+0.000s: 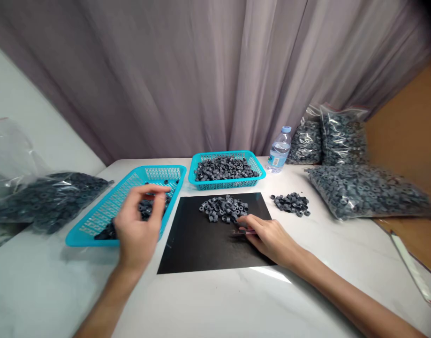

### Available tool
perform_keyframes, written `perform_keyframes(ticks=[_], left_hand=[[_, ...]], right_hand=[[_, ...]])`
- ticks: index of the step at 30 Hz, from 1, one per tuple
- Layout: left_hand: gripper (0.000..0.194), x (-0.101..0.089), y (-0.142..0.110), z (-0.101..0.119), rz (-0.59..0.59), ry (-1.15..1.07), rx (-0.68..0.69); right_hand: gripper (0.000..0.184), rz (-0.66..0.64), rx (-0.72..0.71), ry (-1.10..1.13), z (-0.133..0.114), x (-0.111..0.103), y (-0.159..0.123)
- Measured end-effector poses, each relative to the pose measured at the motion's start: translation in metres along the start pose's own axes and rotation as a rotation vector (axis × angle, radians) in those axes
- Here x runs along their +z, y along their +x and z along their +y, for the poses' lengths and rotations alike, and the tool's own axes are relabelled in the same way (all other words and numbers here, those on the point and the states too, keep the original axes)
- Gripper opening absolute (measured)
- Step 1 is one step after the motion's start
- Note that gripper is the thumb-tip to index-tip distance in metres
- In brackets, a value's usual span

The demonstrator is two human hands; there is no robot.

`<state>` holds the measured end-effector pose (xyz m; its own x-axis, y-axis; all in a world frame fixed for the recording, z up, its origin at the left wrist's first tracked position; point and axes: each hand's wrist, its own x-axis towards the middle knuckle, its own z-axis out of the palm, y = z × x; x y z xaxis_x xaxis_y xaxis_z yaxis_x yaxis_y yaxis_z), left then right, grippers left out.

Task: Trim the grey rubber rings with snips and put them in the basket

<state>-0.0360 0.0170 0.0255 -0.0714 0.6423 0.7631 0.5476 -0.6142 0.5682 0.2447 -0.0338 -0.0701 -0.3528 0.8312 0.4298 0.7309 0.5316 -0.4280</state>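
My left hand (139, 220) hovers over the near side of the left turquoise basket (90, 241), thumb and fingertips brought together in a pinch. Whether anything small sits between those tips cannot be made out. Dark grey rings lie in that basket, partly hidden behind the hand. My right hand (268, 234) is closed around a thin, pinkish, blurred tool (244, 232), low over the black mat (201, 249). Its index fingertip reaches the near edge of a pile of short grey rings (224, 208) on the mat.
Behind the mat stands a second turquoise basket (226, 182) full of rings. A smaller ring heap (291, 204) lies right of the mat. Around are a water bottle (280, 149), bags of rings (370, 190) (60, 197) and a pale green, slim knife-like object (410, 263).
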Motion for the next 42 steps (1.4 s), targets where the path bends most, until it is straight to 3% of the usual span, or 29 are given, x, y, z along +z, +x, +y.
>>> perform_keyframes(ticks=[3, 5, 11, 15, 18, 26, 31, 36, 42], left_hand=[[0.023, 0.018, -0.027, 0.019, -0.244, -0.051, 0.249], [0.028, 0.029, -0.041, 0.026, -0.389, -0.077, 0.293], [0.016, 0.051, -0.039, 0.019, -0.574, -0.109, 0.061], [0.01, 0.056, -0.031, 0.011, -0.515, -0.189, -0.228], [0.015, 0.056, -0.037, 0.008, -0.484, -0.196, -0.327], [0.027, 0.059, -0.055, -0.001, -0.642, -0.125, -0.247], [0.013, 0.058, -0.063, -0.003, -0.709, -0.11, -0.149], [0.046, 0.055, -0.071, -0.004, -0.747, -0.215, -0.176], [0.021, 0.054, -0.069, -0.006, -0.636, -0.238, -0.241]], right_hand=[[0.026, 0.079, 0.074, 0.069, 0.001, 0.006, 0.003], [0.027, 0.104, 0.103, 0.127, 0.001, 0.007, 0.004], [0.018, 0.119, 0.19, 0.284, -0.006, 0.01, 0.011], [0.02, 0.157, 0.268, 0.34, -0.008, 0.017, 0.019], [0.018, 0.143, 0.281, 0.364, -0.007, 0.019, 0.022], [0.012, 0.119, 0.287, 0.401, -0.006, 0.016, 0.021], [0.02, 0.156, 0.33, 0.477, -0.007, 0.016, 0.02], [0.028, 0.105, 0.334, 0.625, -0.015, 0.017, 0.022], [0.031, 0.066, 0.383, 0.802, -0.023, 0.017, 0.03]])
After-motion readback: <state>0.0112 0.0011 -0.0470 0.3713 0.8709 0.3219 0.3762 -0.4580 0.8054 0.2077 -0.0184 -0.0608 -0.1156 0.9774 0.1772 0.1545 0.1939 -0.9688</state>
